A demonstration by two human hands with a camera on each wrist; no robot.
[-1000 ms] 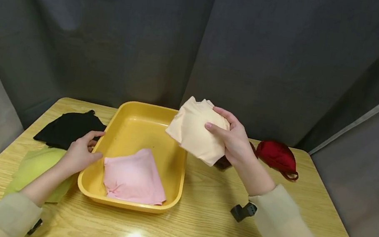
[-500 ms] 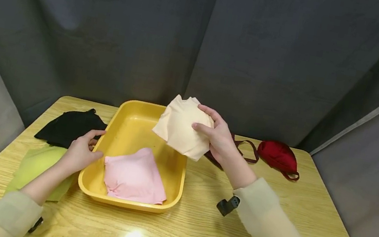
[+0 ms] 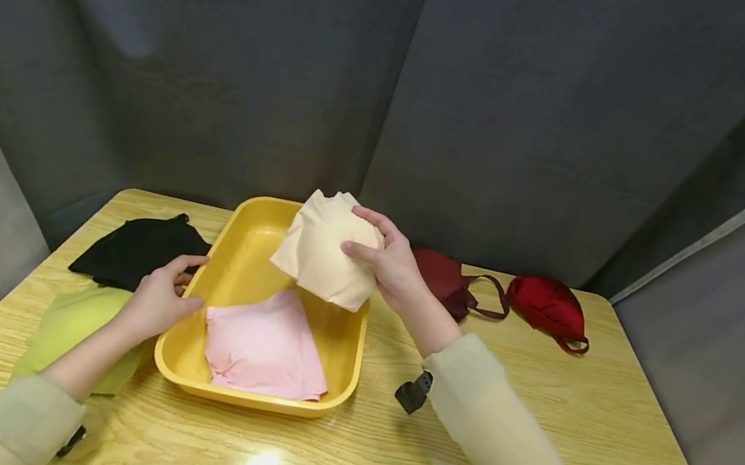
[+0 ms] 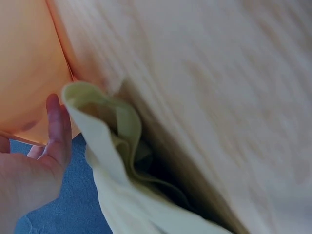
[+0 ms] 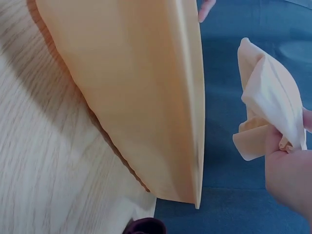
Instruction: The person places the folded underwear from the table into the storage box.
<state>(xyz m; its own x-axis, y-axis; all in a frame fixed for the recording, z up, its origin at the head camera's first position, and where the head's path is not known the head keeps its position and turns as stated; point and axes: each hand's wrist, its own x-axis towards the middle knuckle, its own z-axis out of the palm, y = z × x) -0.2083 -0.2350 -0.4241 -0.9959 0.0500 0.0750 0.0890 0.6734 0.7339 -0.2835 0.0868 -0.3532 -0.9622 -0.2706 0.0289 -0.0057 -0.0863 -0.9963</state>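
Raised above the yellow tray [image 3: 357, 363], a folded cream bra [image 3: 327, 254] is pinched between the thumb and fingers of my right hand [image 3: 396, 266]. The right wrist view shows this cream bra [image 5: 270, 97] up past the tray's rim, its folds drooping. My left hand [image 3: 159, 299] rests at the tray's left rim, with thumb and index fingertips touching it. In the left wrist view, extended fingers [image 4: 58, 129] lie against the tray's outer wall [image 4: 34, 63]. Inside the tray, at its near end, lies a folded pink bra [image 3: 266, 347].
A black bra [image 3: 141, 250] lies left of the tray, with a yellow-green garment [image 3: 67, 328] nearer, partly under my left forearm. Behind my right hand is a maroon bra [image 3: 442, 278], its strap looped out, beside a red bra [image 3: 549, 307]. Grey curtains [image 3: 514, 108] enclose the table.
My right hand has carried the cream bra leftward and slightly down, from the tray's right edge to over the tray, uncovering the maroon bra. The left hand has stayed at the rim.
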